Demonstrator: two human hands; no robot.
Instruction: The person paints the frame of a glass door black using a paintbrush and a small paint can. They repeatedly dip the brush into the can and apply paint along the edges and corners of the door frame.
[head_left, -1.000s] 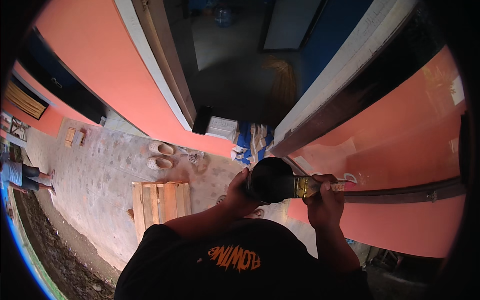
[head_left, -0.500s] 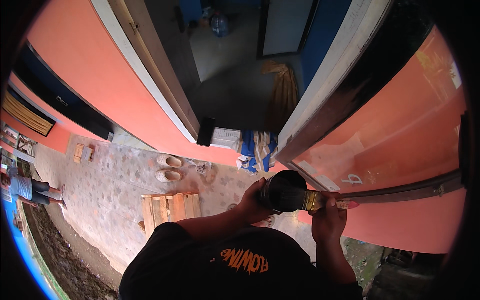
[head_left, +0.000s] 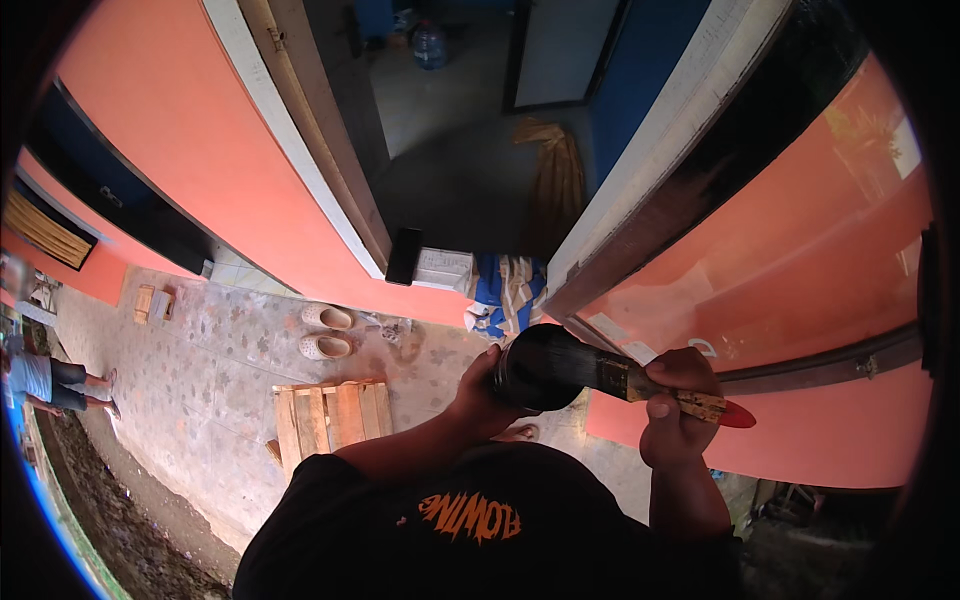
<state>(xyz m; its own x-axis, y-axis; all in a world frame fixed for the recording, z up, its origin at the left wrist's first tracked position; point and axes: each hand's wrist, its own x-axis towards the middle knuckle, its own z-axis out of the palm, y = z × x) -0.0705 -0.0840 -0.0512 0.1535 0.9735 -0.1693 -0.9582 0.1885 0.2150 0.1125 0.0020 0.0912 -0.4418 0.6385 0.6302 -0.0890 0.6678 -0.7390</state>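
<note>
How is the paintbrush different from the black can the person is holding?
The paintbrush is long and thin; the black can is short and round. The brush has black bristles, a metal band and a red-tipped handle, while the can looks black all over. The right hand grips the brush by its handle; the left hand holds the can from the side. Both are held close together in front of the orange wall.

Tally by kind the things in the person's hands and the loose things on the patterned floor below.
Paintbrush, in the right hand: 1
Dark round container, in the left hand: 1
Pale slippers: 2
Wooden pallet: 1
Blue striped cloth: 1
Total: 6
</note>
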